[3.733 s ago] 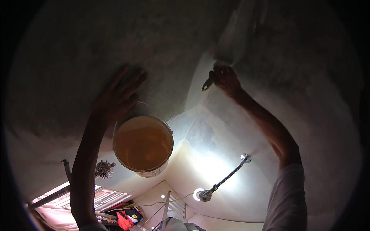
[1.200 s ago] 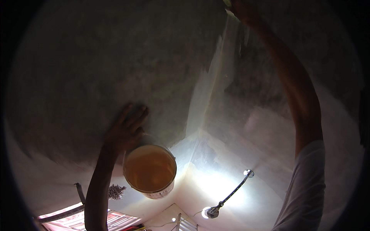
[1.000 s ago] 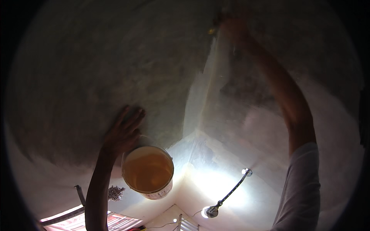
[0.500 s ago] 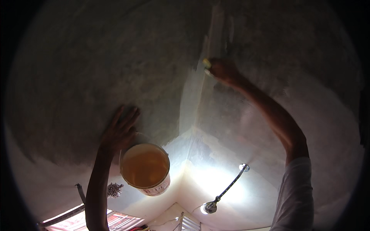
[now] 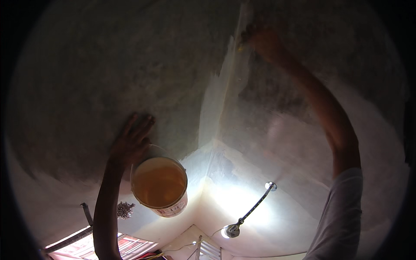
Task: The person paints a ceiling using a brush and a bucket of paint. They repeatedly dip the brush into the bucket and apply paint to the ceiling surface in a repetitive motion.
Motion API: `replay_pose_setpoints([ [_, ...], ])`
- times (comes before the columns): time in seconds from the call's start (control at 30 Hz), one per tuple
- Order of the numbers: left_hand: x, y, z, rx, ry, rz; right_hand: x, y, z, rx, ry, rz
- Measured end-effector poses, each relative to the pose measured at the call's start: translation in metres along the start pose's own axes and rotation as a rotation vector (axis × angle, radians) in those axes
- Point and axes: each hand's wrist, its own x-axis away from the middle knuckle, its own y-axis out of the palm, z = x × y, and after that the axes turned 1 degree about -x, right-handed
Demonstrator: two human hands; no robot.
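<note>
My right hand [image 5: 264, 42] is raised high beside the pale corner seam [image 5: 223, 99] where two wall surfaces meet. Its fingers are closed around a small tool with a yellow part [image 5: 241, 48]; shadow and blur hide what kind it is. With fingers spread, my left hand [image 5: 132, 141] lies against the dark grey wall [image 5: 95, 91], left of the seam. Just beside and below it is a round white bucket [image 5: 173, 210] holding light brown liquid [image 5: 159, 182]. The bucket's thin wire handle arcs up close to the left hand; whether a finger hooks it, I cannot tell.
A lit lamp [image 5: 232, 230] hangs on a dark cord from a round fitting [image 5: 271, 186], lower right of the bucket. A barred window [image 5: 134, 247], a metal bracket [image 5: 86, 214] and a crumpled silvery cluster [image 5: 125, 210] are around my left forearm.
My right hand has moved up along the seam and slightly right, with the tool in it. The left hand stays on the wall; the whole view has shifted slightly.
</note>
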Motion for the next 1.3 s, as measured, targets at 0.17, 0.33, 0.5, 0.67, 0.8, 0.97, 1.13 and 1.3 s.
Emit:
replay_pose_setpoints([
  [0.17,-0.011,0.003,0.003,0.014,0.02,0.057,0.068,0.01,-0.085,-0.176,-0.088,-0.045],
  [0.33,-0.004,-0.003,0.001,-0.002,0.008,0.026,0.071,-0.016,-0.142,-0.539,-0.027,-0.262],
  [0.5,-0.007,0.002,0.001,-0.002,0.016,0.043,0.053,0.01,-0.097,-0.781,0.246,-0.064],
  [0.67,-0.008,-0.001,0.001,-0.015,0.019,-0.009,-0.005,0.008,0.016,-0.621,0.377,-0.324],
  [0.8,-0.006,-0.002,0.0,-0.024,0.009,0.003,-0.037,0.0,0.061,-0.492,0.359,-0.182],
  [0.97,-0.007,0.0,0.002,-0.023,0.016,0.035,-0.046,0.007,0.073,-0.334,0.23,0.072],
  [1.13,-0.007,0.0,0.001,-0.012,0.023,0.026,0.007,0.022,-0.006,0.008,-0.058,0.019],
  [1.3,-0.008,0.003,0.003,0.005,0.023,0.061,0.053,0.016,-0.077,-0.096,-0.041,-0.107],
])
